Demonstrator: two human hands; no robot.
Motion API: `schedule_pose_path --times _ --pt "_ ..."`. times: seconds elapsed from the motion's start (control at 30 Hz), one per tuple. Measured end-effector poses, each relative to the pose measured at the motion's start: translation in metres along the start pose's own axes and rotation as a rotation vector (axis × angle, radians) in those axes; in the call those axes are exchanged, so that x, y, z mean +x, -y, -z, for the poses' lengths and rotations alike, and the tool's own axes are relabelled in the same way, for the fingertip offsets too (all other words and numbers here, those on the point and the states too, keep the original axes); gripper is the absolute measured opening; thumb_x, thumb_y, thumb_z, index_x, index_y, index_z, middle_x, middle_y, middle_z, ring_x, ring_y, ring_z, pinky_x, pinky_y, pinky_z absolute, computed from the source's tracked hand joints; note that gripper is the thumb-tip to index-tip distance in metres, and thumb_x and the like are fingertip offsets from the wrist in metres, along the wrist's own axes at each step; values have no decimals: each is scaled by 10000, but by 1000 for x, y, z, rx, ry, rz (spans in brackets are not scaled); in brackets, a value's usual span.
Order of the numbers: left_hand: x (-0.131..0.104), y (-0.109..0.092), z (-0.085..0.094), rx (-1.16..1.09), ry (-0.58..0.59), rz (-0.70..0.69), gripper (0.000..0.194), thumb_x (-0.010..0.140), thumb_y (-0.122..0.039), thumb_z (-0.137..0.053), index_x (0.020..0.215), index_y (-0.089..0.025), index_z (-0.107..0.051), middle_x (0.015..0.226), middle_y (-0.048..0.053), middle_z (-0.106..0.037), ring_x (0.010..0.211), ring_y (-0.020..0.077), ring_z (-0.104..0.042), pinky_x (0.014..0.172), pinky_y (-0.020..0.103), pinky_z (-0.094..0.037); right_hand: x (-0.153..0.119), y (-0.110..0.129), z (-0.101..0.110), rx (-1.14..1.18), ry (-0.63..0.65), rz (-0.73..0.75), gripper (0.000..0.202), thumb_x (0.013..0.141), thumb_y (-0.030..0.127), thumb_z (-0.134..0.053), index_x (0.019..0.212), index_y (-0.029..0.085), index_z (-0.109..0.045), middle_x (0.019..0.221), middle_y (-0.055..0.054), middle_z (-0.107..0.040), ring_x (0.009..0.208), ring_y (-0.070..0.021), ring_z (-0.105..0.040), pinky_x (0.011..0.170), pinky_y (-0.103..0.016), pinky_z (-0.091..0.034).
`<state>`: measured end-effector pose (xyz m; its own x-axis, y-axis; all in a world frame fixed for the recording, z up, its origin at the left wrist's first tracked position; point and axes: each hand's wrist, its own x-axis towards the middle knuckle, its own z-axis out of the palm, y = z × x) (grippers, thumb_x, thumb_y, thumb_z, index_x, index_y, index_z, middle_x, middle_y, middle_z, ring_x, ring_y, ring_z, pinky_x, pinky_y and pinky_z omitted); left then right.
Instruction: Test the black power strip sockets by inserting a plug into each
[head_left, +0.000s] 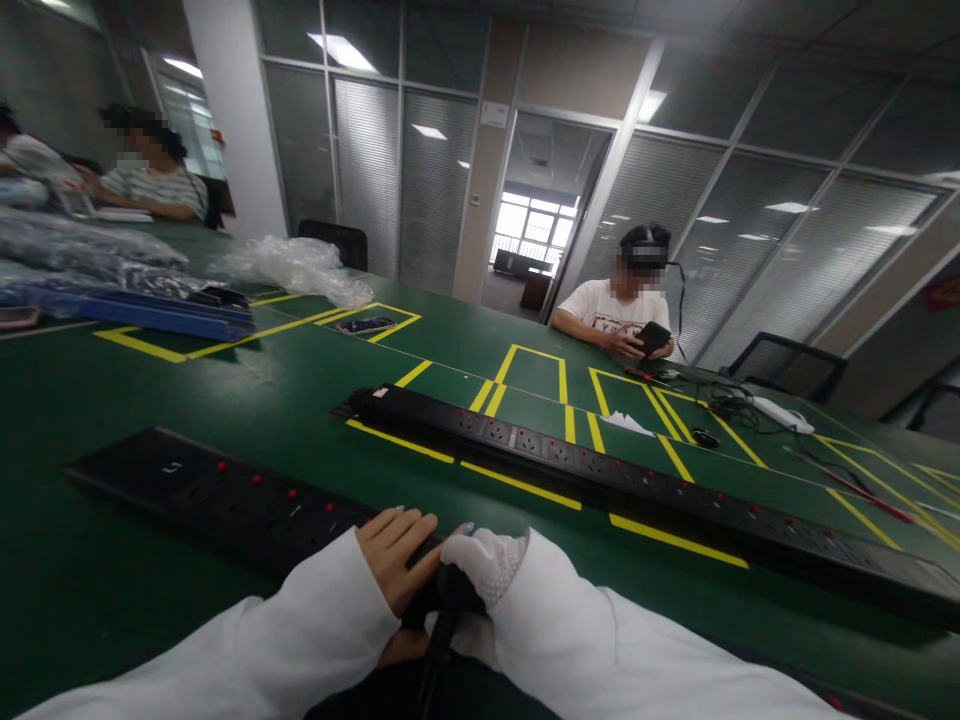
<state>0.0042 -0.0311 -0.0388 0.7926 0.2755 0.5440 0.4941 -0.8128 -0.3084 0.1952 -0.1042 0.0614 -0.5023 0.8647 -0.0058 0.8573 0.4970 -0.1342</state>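
Two hands on one black power strip (pixel 240 497), by the desk's (pixel 90 580) near edge.
The left hand (pixel 403 553) curls over the strip's end; the gloved right hand (pixel 484 568) closes around a black cord (pixel 442 632) there. Handling looks under way, neither part yet released; how much remains doesn't show. Beyond, a longer strip (pixel 600 465) runs toward the right edge. Toward the left edge lie clear plastic bags (pixel 82 245), contents indistinct, and a blue tray (pixel 161 317), its inside unreadable.
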Motion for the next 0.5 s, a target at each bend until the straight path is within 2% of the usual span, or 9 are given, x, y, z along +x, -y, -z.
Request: schedule_pose_path --times 0.1,0.17,0.27,0.33,0.43,0.5 --pt "-1 -1 0 -30 -7 6 304 787 -129 -525 1070 -221 -587 1071 81 -634 951 240 -594 841 388 -443 -1 -1 0 30 -7 1 344 855 437 -476 1114 217 -530 950 -27 -621 807 -144 -614 662 -213 -423" --pt "0 -3 3 -84 9 28 312 785 -283 -566 1088 -209 -585 1091 103 -622 968 267 -584 857 417 -437 -3 -1 1 48 -13 -3 406 840 452 -502 1166 210 -507 968 -35 -623 819 -147 -621 685 -216 -427" --pt "2 -5 9 -161 32 61 529 748 -569 -530 1109 -186 -584 1102 141 -608 975 307 -571 861 458 -429 -5 -1 3 59 -19 -9 443 835 457 -515 1209 223 -481 972 -27 -623 812 -143 -622 702 -219 -428" --pt "3 -5 12 -180 41 62 549 744 -569 -512 1131 -185 -575 1101 146 -607 974 311 -570 857 459 -427 -6 0 3 46 -16 -10 445 830 479 -515 1201 234 -490 947 -24 -624 792 -148 -620 700 -225 -427" --pt "3 -4 13 -188 76 62 567 713 -446 -539 1226 -205 -516 1121 128 -600 986 300 -568 866 448 -422 -4 1 4 14 -6 -6 430 818 523 -509 1150 250 -525 865 -15 -613 717 -147 -605 688 -238 -426" --pt "3 -3 14 -186 89 61 611 698 -456 -543 1253 -206 -496 1132 129 -593 989 299 -566 870 447 -421 -2 1 4 0 -2 -4 425 813 537 -509 1134 259 -531 837 -5 -600 682 -136 -590 681 -238 -423"
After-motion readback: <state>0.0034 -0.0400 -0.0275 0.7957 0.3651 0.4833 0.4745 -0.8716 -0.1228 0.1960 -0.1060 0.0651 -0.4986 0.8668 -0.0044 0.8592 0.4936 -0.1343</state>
